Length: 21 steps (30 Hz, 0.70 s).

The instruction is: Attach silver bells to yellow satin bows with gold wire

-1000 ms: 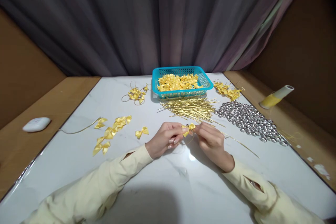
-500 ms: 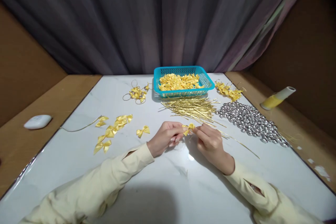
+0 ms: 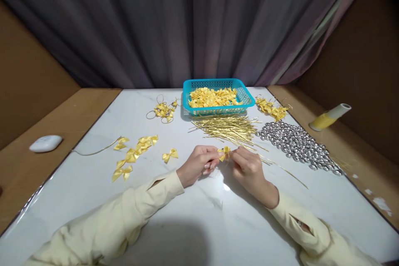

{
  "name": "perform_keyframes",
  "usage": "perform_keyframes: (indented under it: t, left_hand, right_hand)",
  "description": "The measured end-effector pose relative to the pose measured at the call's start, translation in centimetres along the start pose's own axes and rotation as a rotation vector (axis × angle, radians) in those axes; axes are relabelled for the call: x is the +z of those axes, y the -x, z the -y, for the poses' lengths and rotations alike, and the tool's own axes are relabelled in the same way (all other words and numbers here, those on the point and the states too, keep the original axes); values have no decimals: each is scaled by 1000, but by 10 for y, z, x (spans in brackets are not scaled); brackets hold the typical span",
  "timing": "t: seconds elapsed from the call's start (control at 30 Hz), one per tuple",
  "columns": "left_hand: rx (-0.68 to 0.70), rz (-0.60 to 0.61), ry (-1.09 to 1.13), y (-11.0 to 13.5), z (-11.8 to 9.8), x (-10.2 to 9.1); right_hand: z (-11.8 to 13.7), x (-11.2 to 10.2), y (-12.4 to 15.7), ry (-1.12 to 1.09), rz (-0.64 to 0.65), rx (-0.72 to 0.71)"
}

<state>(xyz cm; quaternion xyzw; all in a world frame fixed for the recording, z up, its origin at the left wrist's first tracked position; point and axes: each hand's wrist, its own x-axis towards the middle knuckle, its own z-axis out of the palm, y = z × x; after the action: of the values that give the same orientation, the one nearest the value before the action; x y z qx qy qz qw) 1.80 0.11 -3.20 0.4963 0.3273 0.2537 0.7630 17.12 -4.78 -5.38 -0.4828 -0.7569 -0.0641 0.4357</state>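
My left hand [image 3: 199,164] and my right hand [image 3: 249,168] meet over the white tabletop [image 3: 199,216], and both pinch one small yellow ribbon bow [image 3: 223,152] between their fingertips. A thin gold wire [image 3: 280,169] runs from the bow to the right across the table. Just behind the hands lies a pile of gold wire ties [image 3: 229,128]. A heap of silver bells [image 3: 296,143] lies to the right of it.
A turquoise basket [image 3: 246,93] full of yellow bows stands at the back. Loose bows [image 3: 134,156] lie at the left; bows with wire loops [image 3: 163,111] and more bows [image 3: 271,108] flank the basket. A white device [image 3: 45,143] and a yellow-white tube [image 3: 328,117] sit on the wood.
The hands stay together on the bow; the fingers shift slightly and the bow looks more gathered between them. Nothing else on the table has moved.
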Motion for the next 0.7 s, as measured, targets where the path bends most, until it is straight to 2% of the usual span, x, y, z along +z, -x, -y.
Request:
perform_keyframes:
  t: [0.13, 0.3, 0.37, 0.6, 0.7]
  left_hand:
    - [47, -42, -51, 1, -4, 1]
    - [136, -84, -200, 7, -7, 5]
    - [192, -105, -296, 9, -7, 7]
    - [333, -144, -465, 12, -3, 10]
    - [387, -177, -549, 12, 0, 9]
  right_hand:
    - [-4, -4, -4, -96, 57, 107]
    - [-14, -9, -9, -501, 321, 495]
    - [-15, -9, -11, -622, 383, 596]
    - [-12, -14, -20, -778, 342, 770]
    - [-9, -21, -24, -805, 302, 794]
